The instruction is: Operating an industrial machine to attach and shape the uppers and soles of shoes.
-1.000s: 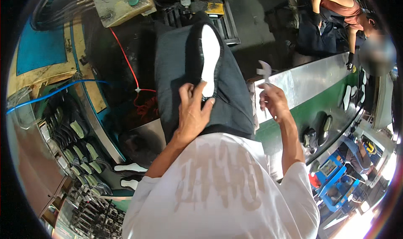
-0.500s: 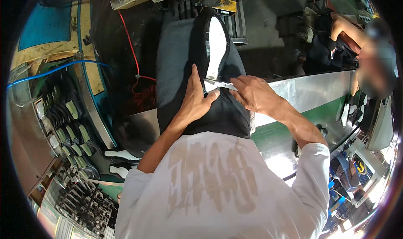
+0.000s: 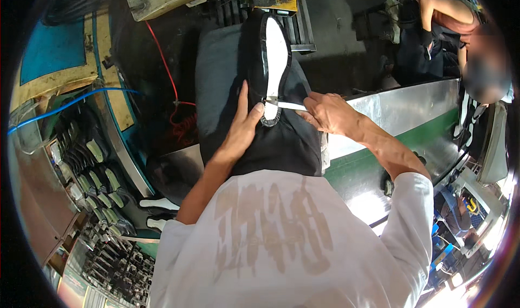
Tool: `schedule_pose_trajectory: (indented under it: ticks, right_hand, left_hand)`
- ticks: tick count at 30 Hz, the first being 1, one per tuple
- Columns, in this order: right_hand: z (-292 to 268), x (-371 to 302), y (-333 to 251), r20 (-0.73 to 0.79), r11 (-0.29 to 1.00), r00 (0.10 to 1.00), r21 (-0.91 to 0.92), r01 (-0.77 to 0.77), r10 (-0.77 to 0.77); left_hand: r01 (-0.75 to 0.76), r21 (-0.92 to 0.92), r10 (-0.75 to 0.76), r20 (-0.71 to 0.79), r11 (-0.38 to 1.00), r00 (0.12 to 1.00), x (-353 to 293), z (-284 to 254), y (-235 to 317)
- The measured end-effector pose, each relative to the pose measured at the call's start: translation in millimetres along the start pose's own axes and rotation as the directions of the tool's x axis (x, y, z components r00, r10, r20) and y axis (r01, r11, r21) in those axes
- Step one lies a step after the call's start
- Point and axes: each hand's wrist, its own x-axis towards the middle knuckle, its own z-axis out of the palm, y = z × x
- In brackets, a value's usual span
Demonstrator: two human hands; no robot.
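One shoe (image 3: 277, 59), lying just right of the spread left hand (image 3: 244, 128) and touched by its thumb, is laid lengthwise, toe forward, crossed by a tool (image 3: 291, 106) gripped in the right hand (image 3: 331, 113).

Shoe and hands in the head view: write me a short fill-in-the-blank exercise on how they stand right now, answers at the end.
1. The upturned face of the shoe is mostly ____ in colour.
2. The right hand holds a metal tool, its head over the shoe closer to the heel than to the ____.
3. On the left hand, the digit nearest that face is the ____.
4. The bright hose reaching the picture's left rim is ____.

Missing words: white; toe; thumb; blue.
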Motion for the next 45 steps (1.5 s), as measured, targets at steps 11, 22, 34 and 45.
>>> schedule_pose_trajectory:
  ticks: [11,22,34,45]
  right_hand:
    - [8,5,14,-0.232,0.997,0.97,0.012,0.07,-0.066]
    - [33,0,27,-0.285,0.999,0.958,-0.016,0.03,-0.034]
    - [13,20,-1,-0.435,0.998,0.899,-0.022,-0.064,0.048]
    - [14,16,-41,-0.364,0.991,0.923,0.079,-0.105,0.127]
  left_hand:
    - [-0.143,0.45,0.201,-0.083,0.881,0.976,1,10,-15]
    - [-0.01,-0.116,-0.007,-0.149,0.993,0.989,16,23,2]
    - [-0.109,0.329,0.115,0.001,0.938,0.993,23,-3,-17]
    - [-0.025,0.269,-0.008,0.123,0.963,0.992,7,-15,-12]
